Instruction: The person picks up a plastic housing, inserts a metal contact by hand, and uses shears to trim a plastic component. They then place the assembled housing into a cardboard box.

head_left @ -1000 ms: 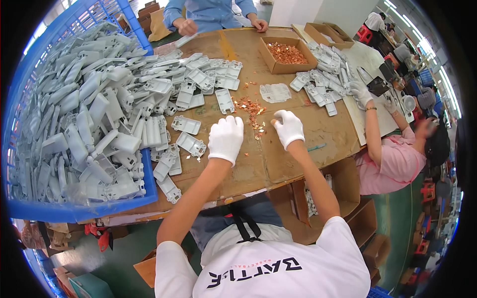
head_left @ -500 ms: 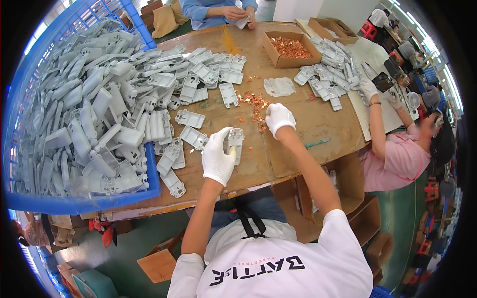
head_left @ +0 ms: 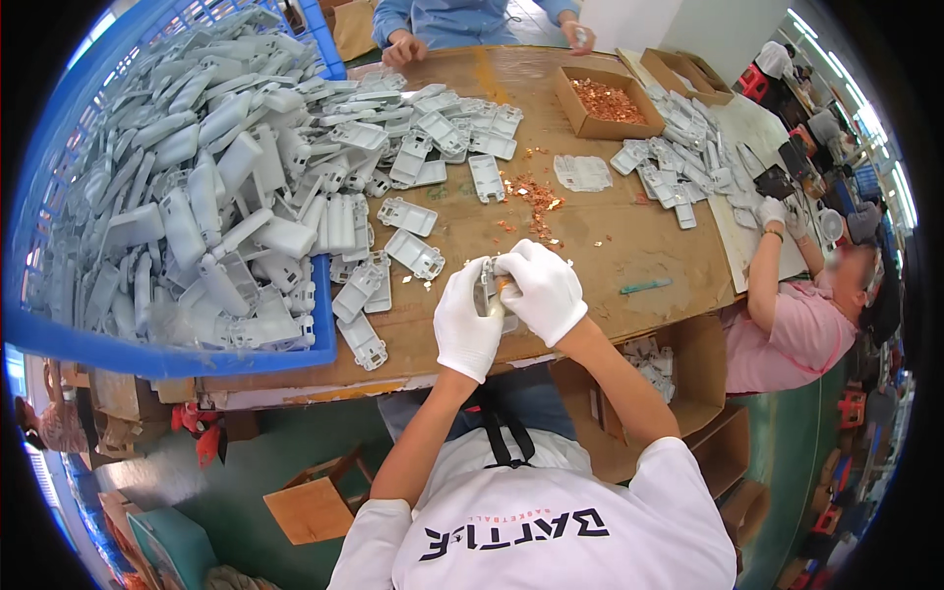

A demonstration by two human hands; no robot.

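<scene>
My left hand [head_left: 466, 326], in a white glove, grips a grey plastic part [head_left: 486, 283] upright over the front edge of the wooden table [head_left: 629, 246]. My right hand [head_left: 546, 292], also gloved, meets it from the right. Its fingertips pinch a small copper piece [head_left: 502, 285] against the part. A loose scatter of copper pieces [head_left: 536, 194] lies on the table just beyond my hands. More grey plastic parts [head_left: 413, 254] lie flat to the left of my hands.
A blue crate [head_left: 147, 356] heaped with grey parts fills the left. A cardboard box [head_left: 580, 116] of copper pieces stands at the far side. A teal pen [head_left: 644, 286] lies right of my hands. A person in pink [head_left: 796, 329] works at the right, another in blue [head_left: 442, 20] opposite.
My left hand picked a grey part off the table and drew it toward the front edge. My right hand left the copper scatter and came to the part.
</scene>
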